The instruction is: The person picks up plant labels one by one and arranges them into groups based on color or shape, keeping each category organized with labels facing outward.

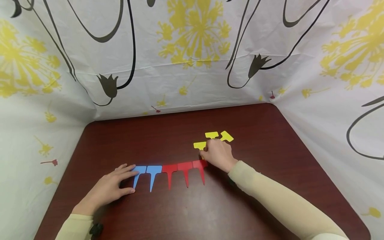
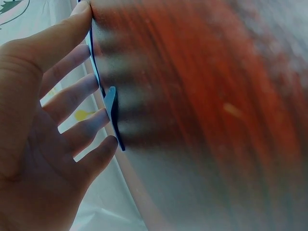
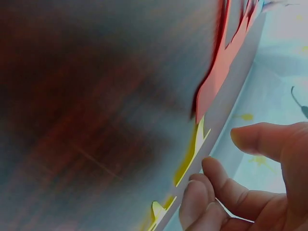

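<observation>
Two blue T-shaped plant labels (image 1: 154, 170) and three red ones (image 1: 185, 166) lie in a row on the table, heads side by side and points toward me. My left hand (image 1: 112, 185) rests at the row's left end, spread fingers touching the outermost blue label (image 2: 111, 103), thumb near its point. Three yellow plant labels (image 1: 211, 135) lie loosely behind the row's right end. Close over them is my right hand (image 1: 219, 154), which covers part of them in the head view. In the right wrist view, its thumb and index finger (image 3: 216, 173) stand apart with nothing between them.
The dark red-brown table (image 1: 144, 140) has rounded back corners. A white curtain (image 1: 186, 86) with yellow and dark flower prints hangs along its back and sides.
</observation>
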The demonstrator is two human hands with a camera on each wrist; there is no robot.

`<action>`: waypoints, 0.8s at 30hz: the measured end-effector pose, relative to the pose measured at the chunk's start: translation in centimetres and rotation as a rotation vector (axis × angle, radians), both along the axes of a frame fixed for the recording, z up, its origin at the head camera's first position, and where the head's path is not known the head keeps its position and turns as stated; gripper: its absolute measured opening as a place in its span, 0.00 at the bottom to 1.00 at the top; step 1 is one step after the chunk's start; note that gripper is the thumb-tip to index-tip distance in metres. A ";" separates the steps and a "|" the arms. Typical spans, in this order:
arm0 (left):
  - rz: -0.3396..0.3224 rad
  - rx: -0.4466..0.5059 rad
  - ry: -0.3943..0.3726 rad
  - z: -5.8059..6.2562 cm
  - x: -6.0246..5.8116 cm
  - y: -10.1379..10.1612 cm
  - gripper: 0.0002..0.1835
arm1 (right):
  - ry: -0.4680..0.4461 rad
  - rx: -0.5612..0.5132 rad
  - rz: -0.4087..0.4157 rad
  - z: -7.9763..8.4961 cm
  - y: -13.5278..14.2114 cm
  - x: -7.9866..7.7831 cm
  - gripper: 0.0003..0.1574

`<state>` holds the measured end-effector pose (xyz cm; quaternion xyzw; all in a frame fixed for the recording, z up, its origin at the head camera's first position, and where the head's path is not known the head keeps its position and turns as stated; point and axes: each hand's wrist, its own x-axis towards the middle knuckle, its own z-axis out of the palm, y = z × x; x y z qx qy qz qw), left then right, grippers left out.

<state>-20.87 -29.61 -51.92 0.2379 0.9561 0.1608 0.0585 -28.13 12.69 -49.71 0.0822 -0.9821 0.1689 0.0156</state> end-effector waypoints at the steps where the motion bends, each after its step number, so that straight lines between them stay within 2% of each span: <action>1: 0.005 -0.003 -0.005 0.0 0.0 0.0 0.35 | 0.000 0.014 -0.011 -0.1 -0.1 -0.3 0.27; 9: 0.003 -0.016 -0.013 0.1 -0.1 0.0 0.35 | -0.069 0.074 -0.041 -0.8 -0.9 -1.5 0.28; 24: -0.002 -0.014 0.002 0.3 -0.1 0.1 0.36 | -0.067 0.115 -0.058 -1.1 -1.9 -1.9 0.26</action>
